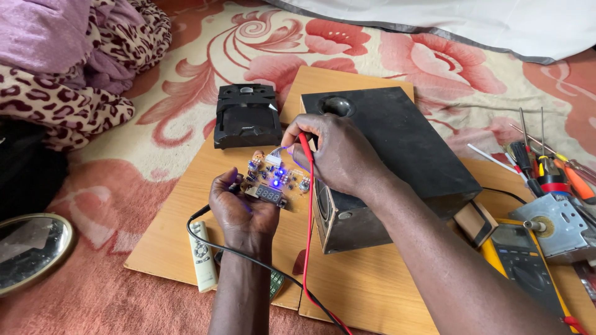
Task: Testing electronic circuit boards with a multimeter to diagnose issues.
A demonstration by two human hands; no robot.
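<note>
Left hand (239, 208) grips the lit circuit board (273, 180); right hand (332, 152) pinches a red probe (305, 146) onto it: testing underway, speaker box (397, 155) open.

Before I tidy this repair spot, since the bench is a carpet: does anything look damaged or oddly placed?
The black speaker box lies on its side on the wooden board, and its bare circuit board is out, lit blue, held by the left hand. The right hand holds a red probe on it.

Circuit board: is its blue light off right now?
No: a blue light glows on the circuit board, which the left hand holds while the right hand touches a red probe to it.
</note>
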